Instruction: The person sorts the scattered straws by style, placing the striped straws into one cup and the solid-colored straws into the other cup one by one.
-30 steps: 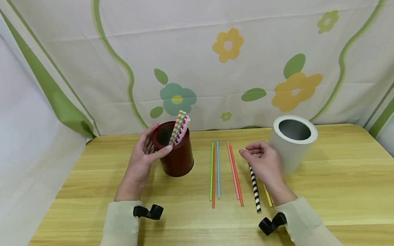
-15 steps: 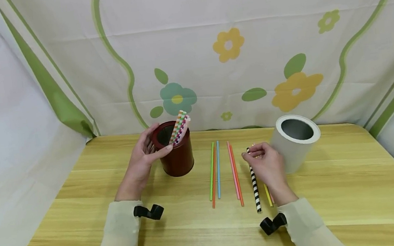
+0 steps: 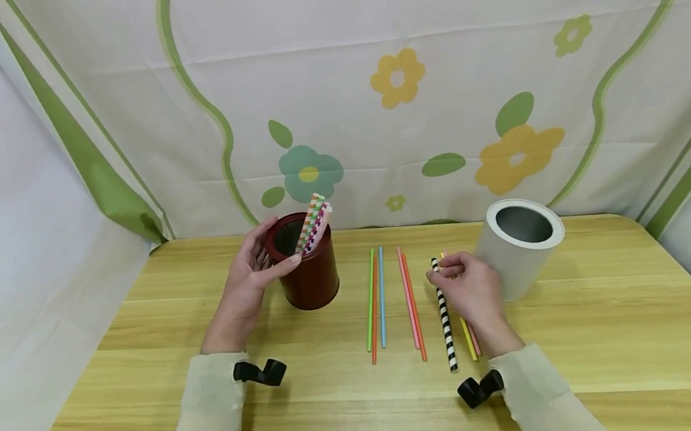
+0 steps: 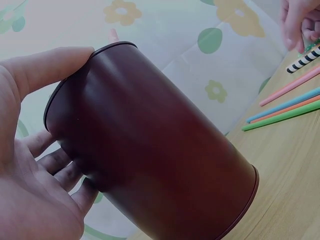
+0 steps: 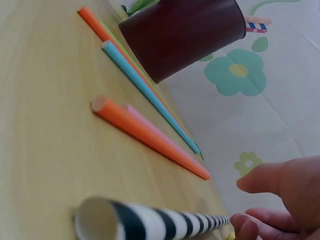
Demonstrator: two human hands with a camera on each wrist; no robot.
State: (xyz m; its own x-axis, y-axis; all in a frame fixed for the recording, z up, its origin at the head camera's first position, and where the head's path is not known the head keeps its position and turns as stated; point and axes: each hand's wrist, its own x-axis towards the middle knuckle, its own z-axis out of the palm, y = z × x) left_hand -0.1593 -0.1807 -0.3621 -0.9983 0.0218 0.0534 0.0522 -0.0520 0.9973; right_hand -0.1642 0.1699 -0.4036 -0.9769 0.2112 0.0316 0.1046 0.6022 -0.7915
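Observation:
My left hand (image 3: 246,287) grips the dark red can (image 3: 310,276) at its rim, thumb on the near side and fingers round the left. Striped paper straws (image 3: 313,225) lean out of that can. At the right, my right hand (image 3: 472,290) is over the top end of a black-and-white striped straw (image 3: 448,332). In the right wrist view its thumb stands apart from the curled fingers, which are right at the straw's far end. A yellow straw (image 3: 468,340) and a pink straw (image 3: 475,341) lie partly hidden under this hand. Beside its back stands a white can (image 3: 512,271).
Between the two cans, green (image 3: 371,305), orange (image 3: 376,311) and blue (image 3: 382,304) straws lie together on the wooden table (image 3: 343,415). Right of them lie a pink straw (image 3: 408,301) and an orange-red straw (image 3: 416,314). A flowered curtain (image 3: 333,103) hangs behind.
My right hand has shifted slightly right, uncovering the striped straw's top end. The white can has slid a little to the right. My left hand and the red can stay put.

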